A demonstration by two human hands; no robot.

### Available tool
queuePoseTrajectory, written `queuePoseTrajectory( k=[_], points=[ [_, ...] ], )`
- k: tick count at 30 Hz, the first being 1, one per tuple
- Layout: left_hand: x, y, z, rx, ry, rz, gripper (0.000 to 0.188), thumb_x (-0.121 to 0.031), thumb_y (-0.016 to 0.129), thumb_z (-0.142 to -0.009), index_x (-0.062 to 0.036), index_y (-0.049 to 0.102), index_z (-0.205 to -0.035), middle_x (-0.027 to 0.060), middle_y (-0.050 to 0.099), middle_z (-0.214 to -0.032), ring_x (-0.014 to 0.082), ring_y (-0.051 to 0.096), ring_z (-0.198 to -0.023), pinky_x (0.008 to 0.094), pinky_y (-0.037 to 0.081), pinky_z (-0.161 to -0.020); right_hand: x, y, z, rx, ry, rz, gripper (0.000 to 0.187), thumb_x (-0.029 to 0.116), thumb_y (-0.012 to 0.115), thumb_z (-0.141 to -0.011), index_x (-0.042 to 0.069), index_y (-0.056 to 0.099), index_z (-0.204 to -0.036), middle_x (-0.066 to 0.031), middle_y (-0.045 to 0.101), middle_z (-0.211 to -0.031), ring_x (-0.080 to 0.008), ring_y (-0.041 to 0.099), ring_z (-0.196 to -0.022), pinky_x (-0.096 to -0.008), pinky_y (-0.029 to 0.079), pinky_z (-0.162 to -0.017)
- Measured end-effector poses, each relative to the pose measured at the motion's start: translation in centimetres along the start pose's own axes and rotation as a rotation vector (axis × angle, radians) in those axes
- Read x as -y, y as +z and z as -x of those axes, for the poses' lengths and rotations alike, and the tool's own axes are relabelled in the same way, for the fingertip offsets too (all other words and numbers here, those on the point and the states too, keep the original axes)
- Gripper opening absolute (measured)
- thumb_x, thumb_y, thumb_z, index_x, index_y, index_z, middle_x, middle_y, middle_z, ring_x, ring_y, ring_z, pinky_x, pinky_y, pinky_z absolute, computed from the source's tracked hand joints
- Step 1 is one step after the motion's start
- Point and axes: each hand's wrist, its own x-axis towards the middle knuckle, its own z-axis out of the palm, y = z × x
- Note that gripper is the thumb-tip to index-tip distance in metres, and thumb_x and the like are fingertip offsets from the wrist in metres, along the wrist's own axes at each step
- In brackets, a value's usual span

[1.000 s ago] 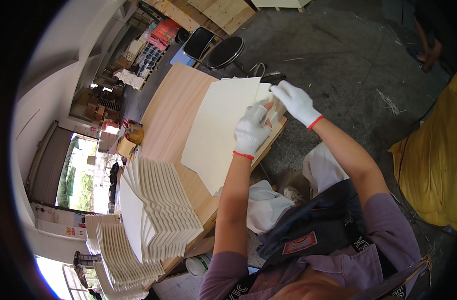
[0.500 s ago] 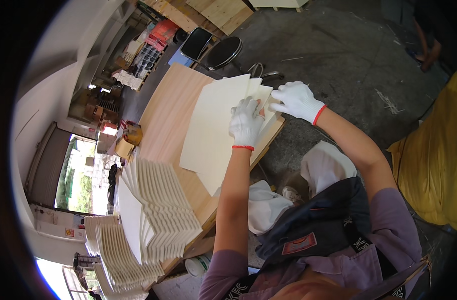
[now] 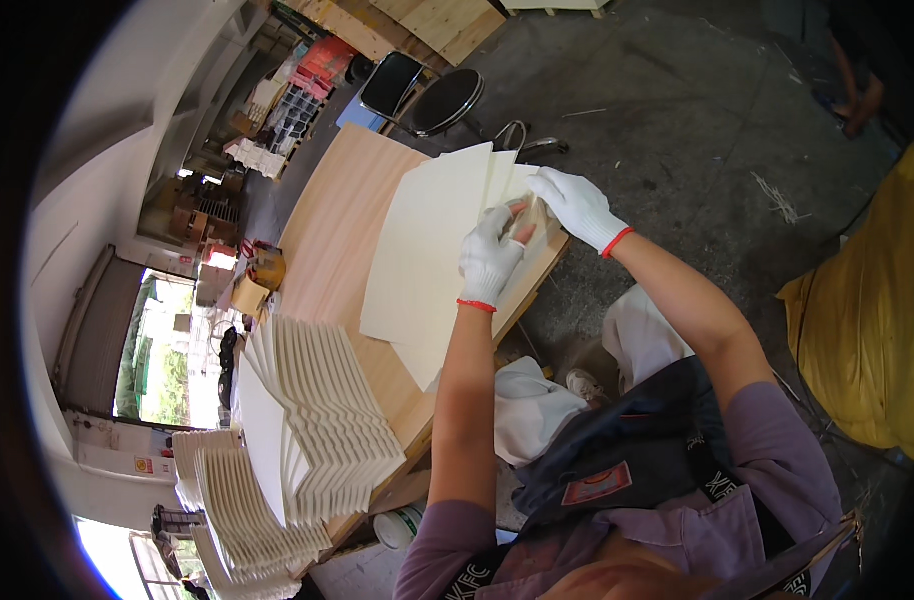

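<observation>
Cream sheets [image 3: 412,250] lie in a slightly fanned pile on the wooden table [image 3: 337,190]. Both my hands wear white knit gloves with red cuffs. My left hand [image 3: 490,258] rests over the pile's right side, its bare thumb and a bare fingertip spread apart. At the pile's far right corner, my right hand [image 3: 577,208] has its fingers bent together over a sheet's edge; their undersides are hidden. Between the hands, a pale, partly see-through patch shows near the sheet edges, too blurred to name.
Stacks of folded cream sheets [image 3: 342,430] stand at the table's near left, with more stacks [image 3: 242,510] beside them. A black round stool [image 3: 447,100] is beyond the table. Yellow cloth [image 3: 862,310] hangs at the right. A white tub [image 3: 397,527] sits below the table edge.
My right hand has moved left and slightly down, from just beside the pile onto its corner. My left hand's thumb and fingertip have spread farther apart.
</observation>
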Motion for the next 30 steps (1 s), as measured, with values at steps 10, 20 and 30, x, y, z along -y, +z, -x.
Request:
queuePoseTrajectory(
  k=[10,20,30],
  points=[
    [-0.9,-0.1,0.2,-0.071,-0.034,0.032,0.033,-0.017,0.069,-0.093,-0.0161,0.069,-0.126,0.0122,0.071,-0.113,0.0261,0.070,-0.099,0.0349,0.053,-0.086,0.4,0.0,0.3,0.014,0.021,0.090,0.051,0.054,0.039,-0.103,0.016,0.063,-0.129,-0.0180,0.072,-0.102,-0.0403,0.067,-0.097,-0.0498,0.050,-0.082],
    [-1.5,-0.1,0.3,-0.002,-0.022,-0.135,0.036,-0.020,0.074,-0.089,-0.0193,0.070,-0.124,0.0087,0.063,-0.087,0.0229,0.061,-0.075,0.0342,0.051,-0.072,-0.7,0.6,-0.1,-0.019,0.005,0.068,0.049,0.053,0.039,-0.104,0.017,0.062,-0.128,-0.0198,0.071,-0.102,-0.0417,0.066,-0.097,-0.0509,0.050,-0.081],
    [-1.5,-0.3,0.2,-0.020,-0.037,0.017,0.047,-0.024,0.070,-0.093,-0.0267,0.061,-0.139,0.0082,0.067,-0.107,0.0282,0.070,-0.090,0.0389,0.054,-0.082,0.0,0.1,0.4,-0.017,0.008,0.074,0.055,0.059,0.038,-0.102,0.017,0.061,-0.130,-0.0177,0.073,-0.102,-0.0399,0.068,-0.097,-0.0494,0.050,-0.083]
  ],
)
